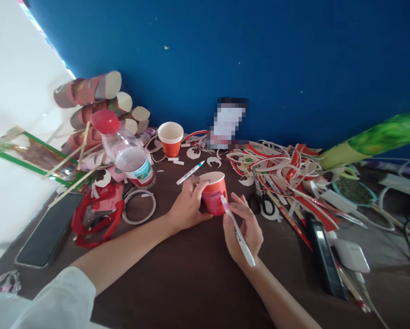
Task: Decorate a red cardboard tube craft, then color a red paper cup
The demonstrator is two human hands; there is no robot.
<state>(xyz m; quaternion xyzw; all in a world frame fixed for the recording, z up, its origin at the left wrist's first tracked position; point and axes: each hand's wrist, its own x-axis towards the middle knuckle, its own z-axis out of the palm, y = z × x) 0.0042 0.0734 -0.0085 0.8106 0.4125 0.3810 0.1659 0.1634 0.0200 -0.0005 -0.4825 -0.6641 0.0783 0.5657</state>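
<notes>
Gripping the red paper cup (pixel 214 194) at the middle of the table (pixel 177 278), your left hand (pixel 188 205) is wrapping its fingers around the cup's side. Your right hand (pixel 243 228) is pinching a white marker (pixel 237 230), tip touching the cup. Behind the cup, a second marker (pixel 190 172) is lying; scissors (pixel 262 201) are resting just right.

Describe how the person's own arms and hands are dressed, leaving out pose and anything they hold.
Both hands are bare: no gloves, rings or watch show on the left hand or the right hand. The left arm has a white sleeve pushed up above the elbow, leaving the forearm uncovered. The right forearm is uncovered too; no sleeve is in view.
</notes>
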